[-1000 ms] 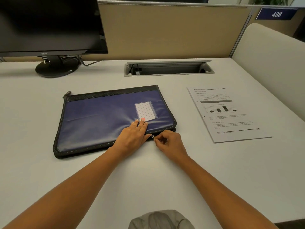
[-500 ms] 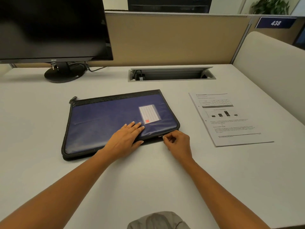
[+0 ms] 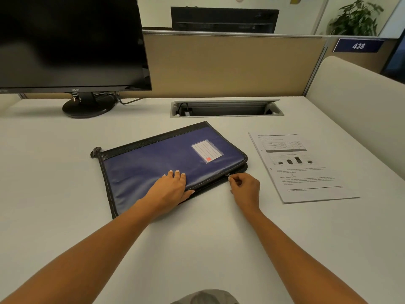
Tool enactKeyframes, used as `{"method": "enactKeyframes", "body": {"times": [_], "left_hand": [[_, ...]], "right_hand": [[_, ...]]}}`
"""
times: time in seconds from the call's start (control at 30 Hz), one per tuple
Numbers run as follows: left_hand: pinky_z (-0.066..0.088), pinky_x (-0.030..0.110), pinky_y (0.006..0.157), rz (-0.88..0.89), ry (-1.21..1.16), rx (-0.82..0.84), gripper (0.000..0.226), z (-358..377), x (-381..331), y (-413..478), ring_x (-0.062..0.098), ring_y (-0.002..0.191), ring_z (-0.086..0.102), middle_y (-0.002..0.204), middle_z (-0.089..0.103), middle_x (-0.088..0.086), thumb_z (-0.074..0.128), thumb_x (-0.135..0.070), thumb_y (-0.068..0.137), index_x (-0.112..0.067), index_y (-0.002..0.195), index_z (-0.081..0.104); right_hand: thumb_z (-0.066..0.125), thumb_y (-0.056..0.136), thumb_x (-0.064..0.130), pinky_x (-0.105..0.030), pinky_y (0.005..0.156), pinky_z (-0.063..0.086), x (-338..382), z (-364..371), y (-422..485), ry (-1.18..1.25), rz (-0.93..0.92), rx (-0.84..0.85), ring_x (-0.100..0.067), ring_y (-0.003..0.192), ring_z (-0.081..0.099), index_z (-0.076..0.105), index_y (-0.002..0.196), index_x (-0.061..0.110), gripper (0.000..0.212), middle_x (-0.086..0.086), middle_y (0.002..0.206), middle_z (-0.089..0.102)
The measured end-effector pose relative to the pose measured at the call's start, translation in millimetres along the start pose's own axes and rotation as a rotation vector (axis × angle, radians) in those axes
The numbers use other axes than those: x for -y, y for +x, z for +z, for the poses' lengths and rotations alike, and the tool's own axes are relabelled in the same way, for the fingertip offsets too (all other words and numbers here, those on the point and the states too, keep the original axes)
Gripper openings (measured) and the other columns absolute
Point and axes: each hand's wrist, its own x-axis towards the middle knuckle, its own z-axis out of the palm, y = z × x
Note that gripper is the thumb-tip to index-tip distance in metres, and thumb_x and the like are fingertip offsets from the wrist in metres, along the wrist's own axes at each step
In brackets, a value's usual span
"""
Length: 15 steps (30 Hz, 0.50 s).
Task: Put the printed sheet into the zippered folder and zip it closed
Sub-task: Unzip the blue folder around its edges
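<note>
On folder's (image 3: 153,170) near edge, right hand (image 3: 245,189) pinching zipper pull (image 3: 228,176), left hand (image 3: 169,189) flat.

"acer" on monitor (image 3: 74,51) bezel; "438" on blue sign (image 3: 358,45); printed sheet (image 3: 300,165) text too small.

The tabletop (image 3: 65,183) lies bare left of the folder (image 3: 153,163) and along the near edge. Between folder and printed sheet (image 3: 306,172) runs a narrow open strip. Behind stand the monitor (image 3: 72,42), its base (image 3: 87,106), a cable slot (image 3: 225,108) and the partition (image 3: 230,64).
</note>
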Motion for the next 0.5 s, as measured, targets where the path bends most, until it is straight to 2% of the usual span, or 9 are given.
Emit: {"method": "enactKeyframes", "body": {"times": [0.17,0.33,0.5], "left_hand": [[0.031,0.040,0.108,-0.020,0.002,0.003,0.061,-2,-11,6,0.034,0.132,0.033,0.145,0.033,0.021,0.024,-0.045,0.097,-0.001,0.140,0.025],[0.029,0.042,0.109,-0.043,-0.015,0.008,0.064,-2,-18,12,0.037,0.135,0.029,0.148,0.028,0.023,0.024,-0.046,0.097,0.000,0.142,0.020],[0.028,0.039,0.111,-0.058,-0.088,-0.052,0.066,-2,-17,9,0.031,0.137,0.028,0.149,0.029,0.017,0.033,-0.050,0.094,-0.005,0.142,0.023]], "right_hand": [[0.063,0.085,0.010,-0.021,0.076,0.048,8,8,-11,-0.025,-0.080,0.086,-0.013,0.076,0.057,0.069,0.095,0.002,0.014,-0.013,0.090,0.070],[0.064,0.083,0.012,-0.021,0.075,0.047,17,20,-29,-0.023,-0.189,0.261,-0.011,0.077,0.057,0.070,0.091,0.004,0.012,-0.011,0.091,0.070],[0.064,0.083,0.012,-0.024,0.076,0.051,17,22,-30,-0.019,-0.205,0.284,-0.015,0.078,0.060,0.070,0.089,0.005,0.011,-0.010,0.090,0.070]]}}
